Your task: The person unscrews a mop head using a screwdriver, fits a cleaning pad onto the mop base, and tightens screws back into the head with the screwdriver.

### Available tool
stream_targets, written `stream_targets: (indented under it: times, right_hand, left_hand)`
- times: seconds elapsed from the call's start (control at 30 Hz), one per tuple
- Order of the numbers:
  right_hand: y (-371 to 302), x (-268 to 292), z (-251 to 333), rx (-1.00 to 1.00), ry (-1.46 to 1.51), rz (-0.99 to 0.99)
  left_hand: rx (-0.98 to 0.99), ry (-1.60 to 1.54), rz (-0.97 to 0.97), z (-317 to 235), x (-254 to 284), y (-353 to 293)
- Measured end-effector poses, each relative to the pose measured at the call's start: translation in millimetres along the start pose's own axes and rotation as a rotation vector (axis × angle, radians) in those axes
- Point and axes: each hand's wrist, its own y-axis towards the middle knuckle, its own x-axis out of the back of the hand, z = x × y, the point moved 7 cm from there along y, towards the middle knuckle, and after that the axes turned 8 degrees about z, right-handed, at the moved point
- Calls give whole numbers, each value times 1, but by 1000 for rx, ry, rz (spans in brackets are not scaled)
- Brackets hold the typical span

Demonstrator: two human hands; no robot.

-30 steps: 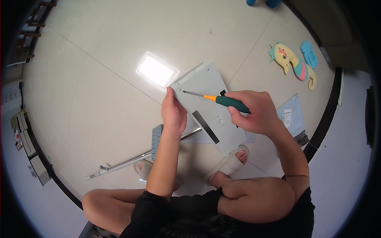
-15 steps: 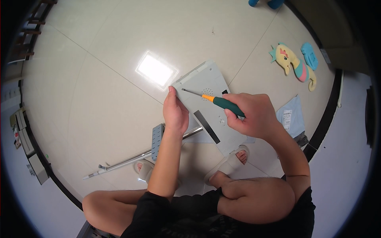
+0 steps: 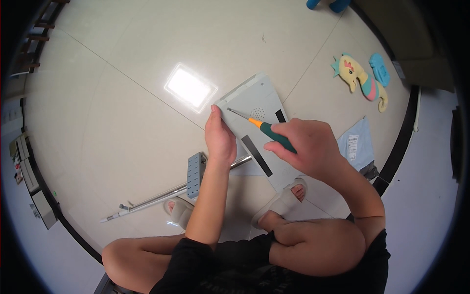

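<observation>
A flat, pale grey device casing (image 3: 271, 152) stands tilted in front of me, with round speaker holes and dark strips on its face. Its left edge rests in my left hand (image 3: 220, 140), the thumb up along the edge and the other fingers partly hidden behind. My right hand (image 3: 308, 147) is closed around a screwdriver (image 3: 278, 137) with a green and orange handle. The metal tip points at the casing's upper left corner, close to a small hole; whether it touches cannot be made out.
Left of the casing are a grey slotted plate (image 3: 194, 175) and a long metal pole (image 3: 147, 203) on the tiled floor. A seahorse plush (image 3: 364, 81), a blue plastic toy (image 3: 379, 69) and a blue-grey mailing bag (image 3: 357, 144) lie to the right. My slippered feet are below.
My right hand has shifted slightly down and the screwdriver now slopes more steeply, its tip a little to the right. My left hand keeps its hold on the casing.
</observation>
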Motion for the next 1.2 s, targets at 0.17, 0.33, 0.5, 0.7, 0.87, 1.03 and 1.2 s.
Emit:
stream_targets:
  times: [0.17,0.33,0.5,0.7,0.87,1.03,1.2]
  right_hand:
    - [4,5,25,304,-257,32]
    - [6,9,13,86,-127,53]
    - [-4,2,-9,-213,-185,194]
    - [4,11,6,95,-304,96]
    - [7,14,9,8,-1,23]
    - [-4,0,-18,-250,-282,322]
    - [2,7,-1,121,-134,91]
  left_hand:
    - [2,13,-16,1,0,-1]
    - [-1,5,-21,-2,-3,-4]
    - [18,24,-25,-1,-4,-4]
    - [5,14,-36,-2,-3,-4]
    - [14,10,-24,-2,-5,-5]
    - [13,15,-64,-2,-2,-4]
    - [0,-3,-27,-1,-4,-2]
